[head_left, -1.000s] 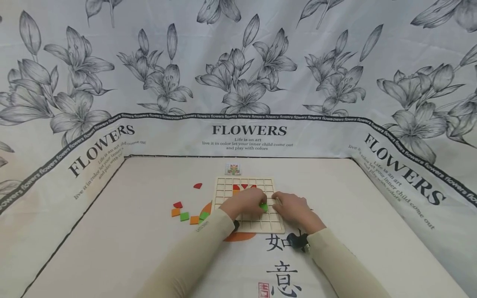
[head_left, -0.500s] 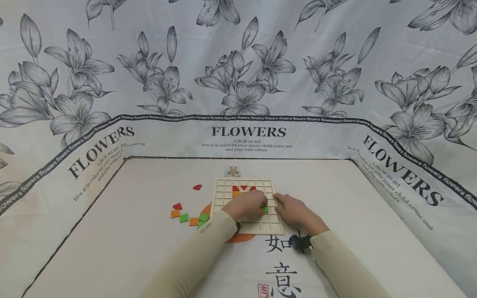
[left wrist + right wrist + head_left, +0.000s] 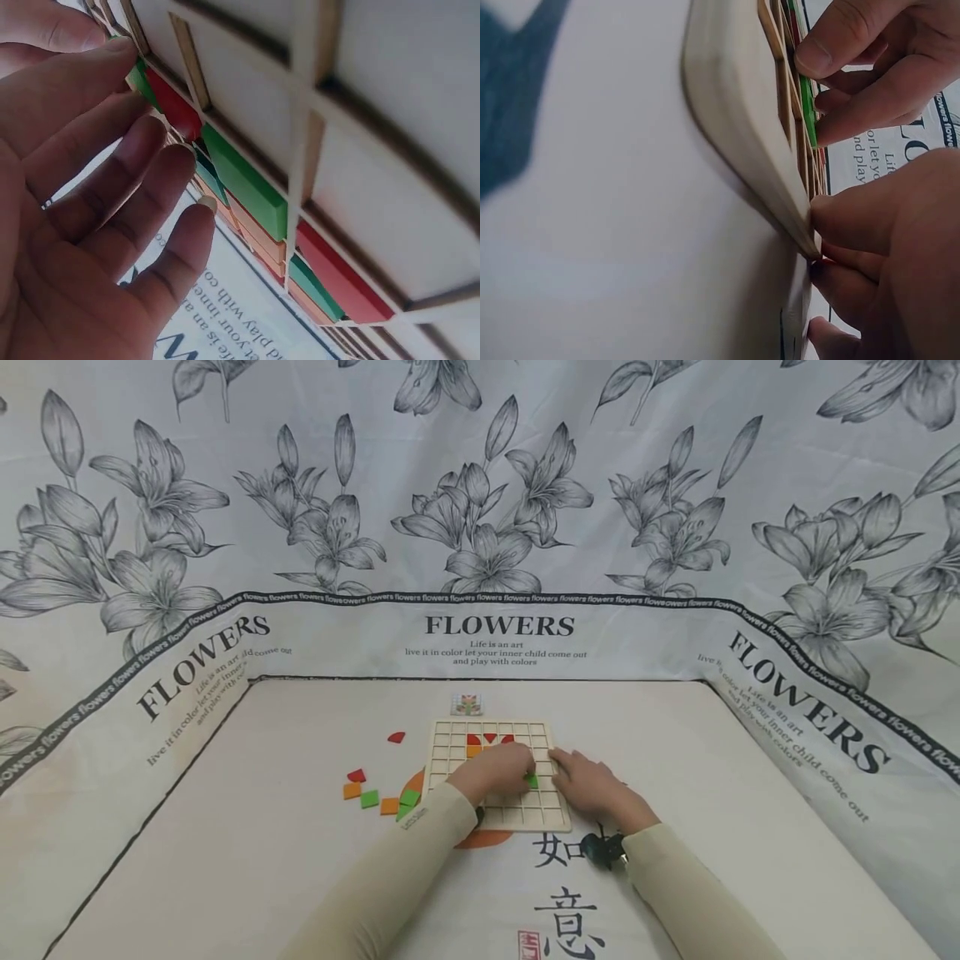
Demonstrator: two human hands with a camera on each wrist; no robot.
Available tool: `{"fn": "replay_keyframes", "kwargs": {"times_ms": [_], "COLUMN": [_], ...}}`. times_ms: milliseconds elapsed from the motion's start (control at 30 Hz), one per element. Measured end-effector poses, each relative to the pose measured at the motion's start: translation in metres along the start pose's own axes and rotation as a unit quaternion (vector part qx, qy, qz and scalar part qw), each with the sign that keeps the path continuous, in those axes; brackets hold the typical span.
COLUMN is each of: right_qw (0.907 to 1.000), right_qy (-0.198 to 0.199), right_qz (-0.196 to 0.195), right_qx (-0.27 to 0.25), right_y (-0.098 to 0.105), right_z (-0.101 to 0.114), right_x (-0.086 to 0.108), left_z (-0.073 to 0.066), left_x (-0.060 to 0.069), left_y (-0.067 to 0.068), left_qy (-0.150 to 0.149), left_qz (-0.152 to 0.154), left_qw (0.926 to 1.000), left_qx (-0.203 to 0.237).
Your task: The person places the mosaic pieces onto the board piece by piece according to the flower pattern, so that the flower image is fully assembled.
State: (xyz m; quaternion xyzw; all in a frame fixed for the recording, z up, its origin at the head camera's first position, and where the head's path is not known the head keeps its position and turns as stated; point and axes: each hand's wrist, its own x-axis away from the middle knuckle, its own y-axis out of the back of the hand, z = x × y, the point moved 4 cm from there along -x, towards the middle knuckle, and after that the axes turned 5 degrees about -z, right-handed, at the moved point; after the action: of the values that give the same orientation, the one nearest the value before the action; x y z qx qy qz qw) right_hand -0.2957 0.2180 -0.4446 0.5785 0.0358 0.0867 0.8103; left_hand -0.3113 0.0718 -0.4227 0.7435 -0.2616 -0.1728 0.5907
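Observation:
A wooden grid board (image 3: 517, 815) lies flat on the table. My left hand (image 3: 498, 770) reaches over its middle, thumb and forefinger pinching a green tile (image 3: 533, 782) at a cell on the right side. Its other fingers are spread loosely in the left wrist view. My right hand (image 3: 594, 785) holds the board's right edge, the thumb on the rim in the right wrist view. Red pieces (image 3: 507, 740) and an orange tile (image 3: 474, 751) sit in the upper cells. More set tiles, such as a green one (image 3: 244, 180), show in the left wrist view; my left hand covers them from above.
Left of the board lie loose pieces: red quarter-rounds (image 3: 396, 737), orange squares (image 3: 352, 791) and green squares (image 3: 370, 799). Behind the board lies a small pattern card (image 3: 468, 704). Flower-printed cloth (image 3: 495, 643) walls the table's back and sides.
Both hands stay almost in place. The green tile under my left fingers shifts only slightly, and the view tilts a little.

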Motion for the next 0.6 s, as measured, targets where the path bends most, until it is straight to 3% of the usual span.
{"fn": "replay_keyframes", "kwargs": {"times_ms": [167,333,600], "right_qw": [1.0000,1.0000,1.0000], "right_qy": [-0.002,-0.002,-0.002], "right_qz": [0.002,0.005,0.002], "right_qx": [-0.001,-0.001,-0.003], "right_y": [-0.002,-0.003,-0.002], "right_z": [0.000,0.001,0.002], "right_x": [0.000,0.001,0.001], "left_z": [0.005,0.018,0.055], "left_x": [0.005,0.017,0.047], "left_y": [0.004,0.021,0.044], "left_qy": [0.002,-0.010,0.042], "left_qz": [-0.003,-0.022,-0.022], "left_qw": [1.0000,0.9997,0.9987], "left_qx": [0.009,0.009,0.020]}}
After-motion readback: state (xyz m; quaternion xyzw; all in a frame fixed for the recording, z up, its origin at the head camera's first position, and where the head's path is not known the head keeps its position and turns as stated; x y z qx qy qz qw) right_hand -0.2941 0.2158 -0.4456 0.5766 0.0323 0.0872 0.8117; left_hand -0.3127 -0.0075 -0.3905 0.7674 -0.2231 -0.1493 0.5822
